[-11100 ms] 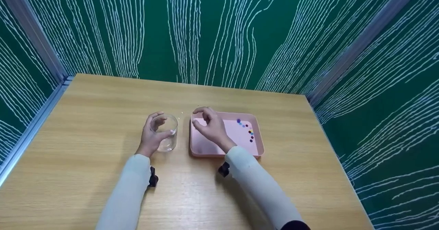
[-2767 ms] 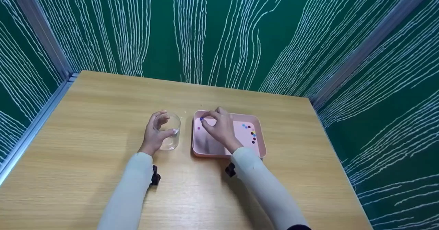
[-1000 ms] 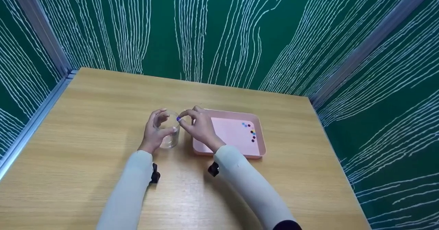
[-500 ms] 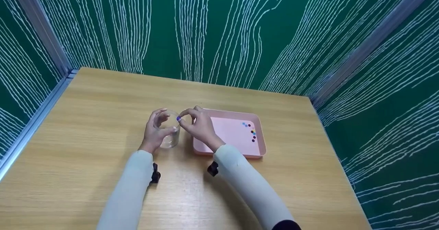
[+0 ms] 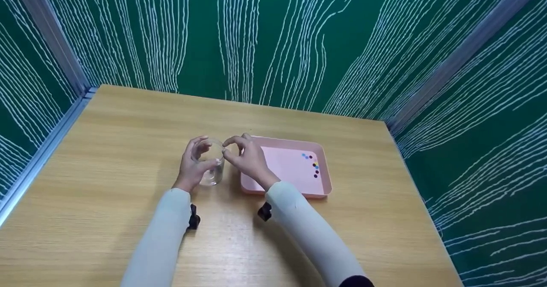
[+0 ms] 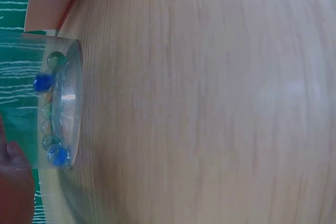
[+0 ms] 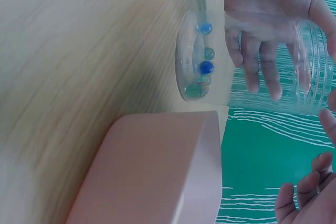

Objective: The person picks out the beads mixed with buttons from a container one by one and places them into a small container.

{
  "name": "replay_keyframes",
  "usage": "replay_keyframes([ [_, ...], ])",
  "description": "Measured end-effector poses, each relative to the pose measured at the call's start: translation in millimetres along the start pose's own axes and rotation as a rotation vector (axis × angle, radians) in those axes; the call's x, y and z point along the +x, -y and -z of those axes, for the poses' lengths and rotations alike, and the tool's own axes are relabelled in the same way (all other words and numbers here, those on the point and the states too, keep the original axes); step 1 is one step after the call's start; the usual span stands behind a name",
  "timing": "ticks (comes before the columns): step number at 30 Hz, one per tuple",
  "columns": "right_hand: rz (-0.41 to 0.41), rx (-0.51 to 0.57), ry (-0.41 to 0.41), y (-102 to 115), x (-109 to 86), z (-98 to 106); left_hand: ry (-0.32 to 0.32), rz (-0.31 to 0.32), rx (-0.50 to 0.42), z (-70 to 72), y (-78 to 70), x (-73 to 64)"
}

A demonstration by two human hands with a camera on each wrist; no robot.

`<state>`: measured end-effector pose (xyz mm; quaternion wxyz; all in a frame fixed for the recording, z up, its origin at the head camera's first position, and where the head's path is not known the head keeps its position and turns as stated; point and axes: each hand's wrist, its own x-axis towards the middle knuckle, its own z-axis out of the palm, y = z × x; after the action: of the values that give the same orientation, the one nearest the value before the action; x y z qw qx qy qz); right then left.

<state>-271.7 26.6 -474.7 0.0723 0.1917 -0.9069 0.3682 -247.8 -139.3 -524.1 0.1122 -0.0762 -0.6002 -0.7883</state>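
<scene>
My left hand [image 5: 190,167] grips a clear jar [image 5: 211,176] that stands upright on the table, thumb on one side and fingers on the other. Several glass marbles lie at the jar's bottom; in the left wrist view a dark blue marble [image 6: 43,83] looks slightly blurred above the others, near a bright blue marble [image 6: 58,156]. At the jar's rim, on the right, is my right hand [image 5: 251,158], its thumb and index fingertips slightly apart with nothing visible between them. Below its wrist side sits a pink tray [image 5: 277,163].
Several small coloured balls [image 5: 315,166] lie along the tray's right side. The tray stands just right of the jar on the wooden table [image 5: 128,150]. Green walls with white streaks enclose the table's back and sides.
The right hand picked a dark blue marble from the tray's left part and carried it left to the jar's rim. It has now let go, and the marble is inside the jar.
</scene>
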Motion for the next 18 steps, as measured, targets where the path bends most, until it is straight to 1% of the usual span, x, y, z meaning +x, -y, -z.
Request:
replay_keyframes([
  [2,0.004,-0.001,-0.006,-0.2,-0.5,0.6,0.008,0.007,0.008,0.4,0.4,-0.3],
  [6,0.01,-0.012,-0.013,0.0,-0.9,1.4,0.03,0.02,0.033,-1.5,-9.3,-2.9],
  [9,0.012,-0.007,-0.006,0.2,-1.1,1.3,0.035,0.006,0.037,-3.4,-16.4,-5.1],
  [11,0.011,-0.002,0.0,-0.1,-1.7,1.2,0.037,-0.004,0.039,-3.5,-16.7,-5.8],
  [18,-0.003,-0.01,0.013,0.3,-1.8,2.0,0.026,0.007,0.054,-3.3,-18.1,-5.5],
])
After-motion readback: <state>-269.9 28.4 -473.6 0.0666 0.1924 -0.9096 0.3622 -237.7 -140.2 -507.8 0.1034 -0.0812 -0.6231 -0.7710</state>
